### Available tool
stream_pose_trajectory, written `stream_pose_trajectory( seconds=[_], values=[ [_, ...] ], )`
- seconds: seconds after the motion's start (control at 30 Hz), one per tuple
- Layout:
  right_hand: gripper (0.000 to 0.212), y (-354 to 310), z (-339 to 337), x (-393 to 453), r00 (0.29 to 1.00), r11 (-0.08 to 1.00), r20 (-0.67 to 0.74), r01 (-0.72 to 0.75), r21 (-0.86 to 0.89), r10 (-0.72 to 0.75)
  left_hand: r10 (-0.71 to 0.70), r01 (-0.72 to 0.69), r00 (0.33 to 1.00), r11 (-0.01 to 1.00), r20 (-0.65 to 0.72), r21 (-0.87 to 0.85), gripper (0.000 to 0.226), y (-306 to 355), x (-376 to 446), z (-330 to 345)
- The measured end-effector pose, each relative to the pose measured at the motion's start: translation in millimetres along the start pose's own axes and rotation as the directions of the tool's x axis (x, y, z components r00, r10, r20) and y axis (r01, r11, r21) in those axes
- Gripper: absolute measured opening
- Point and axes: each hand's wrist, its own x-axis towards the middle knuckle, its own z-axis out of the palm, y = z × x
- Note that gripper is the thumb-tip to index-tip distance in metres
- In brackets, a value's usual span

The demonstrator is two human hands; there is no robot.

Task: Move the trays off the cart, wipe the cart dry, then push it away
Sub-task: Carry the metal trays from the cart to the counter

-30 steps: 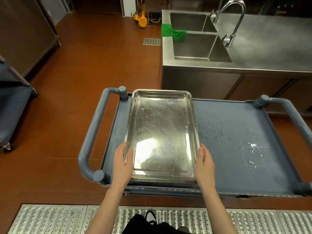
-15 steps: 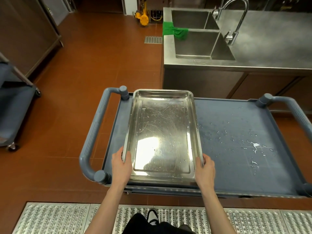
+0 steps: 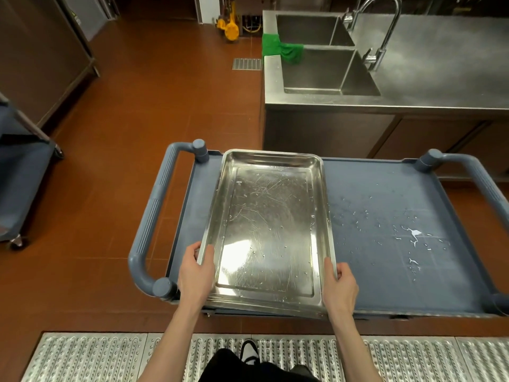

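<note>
Red-brown floor tiles (image 3: 154, 111) fill the kitchen, and a bumpy metal floor grate (image 3: 91, 357) runs along at 6 o'clock. At the middle stands a blue-gray cart (image 3: 385, 285) with a thick handle (image 3: 150, 221) at 9 o'clock. A shiny steel tray (image 3: 271, 230) sits on the left part of the cart top, and its near corner sticks out past the cart's front edge. The left hand (image 3: 196, 271) is wrapped around the tray's left rim, thumb on top. The right hand (image 3: 340, 285) is clamped on the right rim the same way. Water drops (image 3: 413, 235) lie on the cart top at 3 o'clock. At 1 o'clock a steel sink (image 3: 327, 70) has a green cloth (image 3: 281, 49) hanging over its edge and a tall faucet (image 3: 381, 31).
</note>
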Motion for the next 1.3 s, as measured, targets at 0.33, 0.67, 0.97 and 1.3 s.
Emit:
stream_pose_trajectory(
  seconds=[0.33,0.67,0.97,1.3],
  values=[
    [0.045,-16.5,-28.1,-7.3,0.999,0.997,-0.028,0.045,0.059,-0.043,0.062,-0.062,0.998,0.995,0.009,-0.077,0.028,29.4,-6.0,0.5],
    [0.049,-44.6,-85.8,-16.2,0.986,0.991,-0.160,0.069,0.118,-0.050,0.176,-0.162,0.982,0.970,0.065,-0.182,0.024,73.6,-12.8,22.9],
    [0.055,-31.3,-138.3,-12.0,0.958,0.985,-0.287,0.064,0.163,-0.015,0.279,-0.249,0.954,0.941,0.108,-0.228,0.015,116.5,-38.6,48.5],
    [0.056,6.8,-213.4,-29.0,0.896,0.974,-0.437,0.026,0.225,0.077,0.379,-0.320,0.895,0.913,0.235,-0.255,0.023,151.2,-102.4,92.0]
  ],
)
